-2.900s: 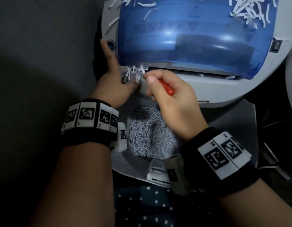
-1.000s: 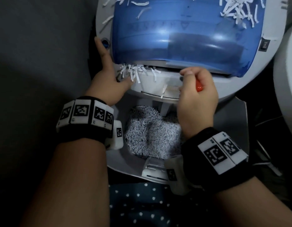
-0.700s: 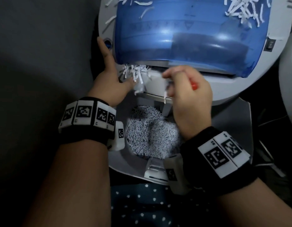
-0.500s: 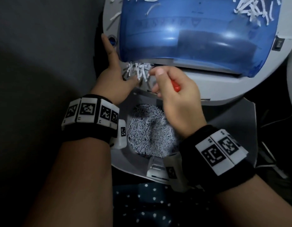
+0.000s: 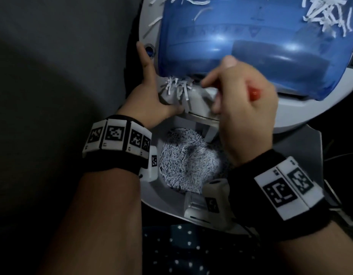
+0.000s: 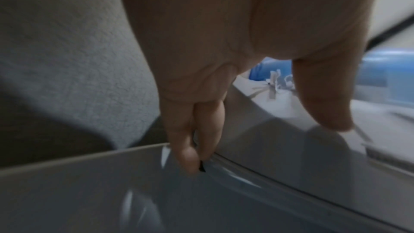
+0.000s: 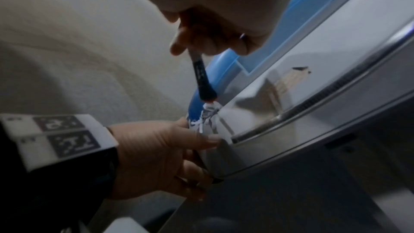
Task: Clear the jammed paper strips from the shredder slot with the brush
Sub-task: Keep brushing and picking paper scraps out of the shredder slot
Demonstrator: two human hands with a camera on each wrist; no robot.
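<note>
Since half a second ago the right hand (image 5: 245, 108) has shifted slightly right and up along the slot edge, brush still gripped; the tuft of strips looks much as it did, hanging at the slot's left end. Right hand curled round the brush (image 7: 200, 79), red handle end showing past the knuckles in the head view. In the right wrist view the bristle tip sits right at the top of the jammed paper strips (image 7: 207, 116), touching or nearly so. Left hand (image 5: 151, 96) wraps the left end of the shredder (image 5: 251, 46) head: thumb on top beside the strips, fingers curled under the rim, index finger extended up the side.

Strips remain wedged in a bunch under the blue cover's edge, draping over the grey lip. Below, the bin (image 5: 167, 199) holds a heap of shredded paper (image 5: 187, 161). Loose strips lie on top of the blue cover.

Judgement: jam not yet cleared; repeated passes have only frayed the bunch. Next stroke probably needs to drag outward, toward the bin.
</note>
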